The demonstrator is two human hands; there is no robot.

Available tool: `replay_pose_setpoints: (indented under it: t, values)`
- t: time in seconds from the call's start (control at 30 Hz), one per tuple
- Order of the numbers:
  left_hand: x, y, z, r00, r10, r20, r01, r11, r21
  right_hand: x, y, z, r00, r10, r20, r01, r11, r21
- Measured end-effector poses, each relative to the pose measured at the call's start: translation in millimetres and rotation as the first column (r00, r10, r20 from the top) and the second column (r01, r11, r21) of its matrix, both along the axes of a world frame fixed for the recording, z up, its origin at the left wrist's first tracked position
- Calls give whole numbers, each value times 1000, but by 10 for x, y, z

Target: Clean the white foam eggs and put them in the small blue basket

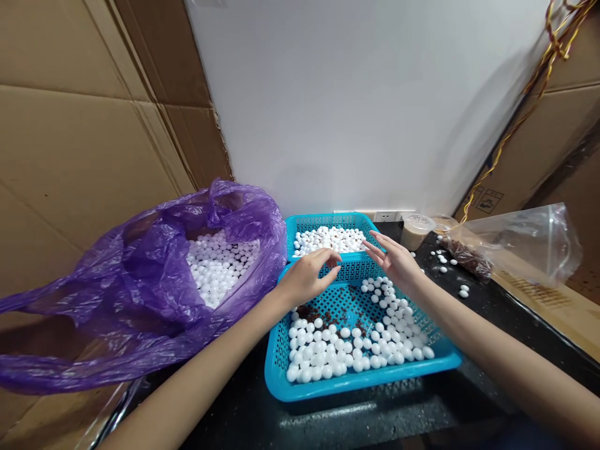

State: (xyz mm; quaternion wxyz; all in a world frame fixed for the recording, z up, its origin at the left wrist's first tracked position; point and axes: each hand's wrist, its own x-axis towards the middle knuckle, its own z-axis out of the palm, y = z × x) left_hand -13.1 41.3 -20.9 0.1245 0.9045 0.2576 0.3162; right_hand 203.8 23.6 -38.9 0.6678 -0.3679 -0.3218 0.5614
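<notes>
My left hand [310, 275] hovers over the left side of the near blue plastic basket [363, 386], fingers curved and thumb apart, with nothing visible between them. Above the basket's right side is my right hand [396, 259], palm inward and fingers stretched out. Small white balls [323, 356] lie along the front and right of this basket. Dark reddish-brown bits [344, 306] are scattered on its mesh floor, partly hidden by my left hand. Behind it stands a second blue basket [293, 226] filled with white balls [328, 239].
At left sits a purple plastic bag [154, 262] holding many white balls [220, 265]. To the right are a lidded tub [416, 230], a clear bag [529, 244] with brown bits [469, 259], and loose balls [464, 291] on the black tabletop [422, 406]. Cardboard flanks both sides.
</notes>
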Motion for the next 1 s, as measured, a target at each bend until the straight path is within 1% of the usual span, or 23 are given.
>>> replay_pose_setpoints:
  t: [0.07, 0.13, 0.2, 0.23, 0.27, 0.33, 0.4, 0.43, 0.47, 0.53, 0.6, 0.7, 0.77, 0.83, 0.93, 1.0]
  values:
    - [-8, -15, 8, 994, -63, -89, 60, 998, -32, -14, -18, 21, 997, 39, 65, -40, 999, 13]
    - [-15, -36, 14, 966, -159, -203, 141, 985, -101, -35, -46, 35, 981, 92, 170, -99, 994, 37]
    - [-21, -60, 16, 916, -253, -313, 194, 959, -207, -68, -87, 47, 936, 173, 307, -204, 976, 71]
    - [-22, -71, 15, 890, -283, -358, 196, 946, -260, -86, -112, 53, 894, 231, 384, -281, 957, 79]
    - [-22, -80, 15, 869, -300, -394, 184, 934, -305, -105, -137, 58, 834, 300, 463, -370, 927, 67]
    - [-19, -91, 13, 842, -307, -444, 142, 920, -366, -138, -182, 61, 670, 443, 596, -542, 840, -16]
    - [-13, -95, 12, 830, -308, -466, 119, 913, -391, -158, -211, 52, 511, 539, 670, -653, 750, -105]
    - [-10, -94, 11, 826, -312, -469, 117, 910, -398, -162, -219, 44, 448, 560, 697, -684, 717, -137]
    - [-7, -92, 10, 823, -319, -471, 119, 906, -406, -163, -223, 34, 392, 563, 728, -699, 696, -162]
    - [-4, -84, 4, 817, -338, -467, 130, 897, -422, -161, -225, 16, 280, 535, 797, -705, 678, -208]
    - [-5, -73, -8, 814, -355, -460, 141, 889, -436, -161, -228, 6, 167, 480, 861, -692, 680, -244]
    - [-14, -52, -36, 810, -377, -449, 163, 881, -445, -173, -242, 2, 51, 388, 920, -672, 695, -256]
    - [-20, -42, -51, 805, -393, -445, 172, 872, -458, -188, -252, -5, 2, 344, 939, -664, 702, -257]
    - [-24, -36, -58, 803, -398, -444, 168, 865, -472, -201, -258, -18, -30, 316, 948, -661, 706, -256]
    - [-26, -32, -52, 794, -409, -449, 160, 854, -496, -213, -264, -29, -56, 294, 954, -663, 703, -255]
    - [-28, -29, -49, 789, -422, -446, 163, 844, -511, -213, -271, -18, -56, 294, 954, -663, 703, -256]
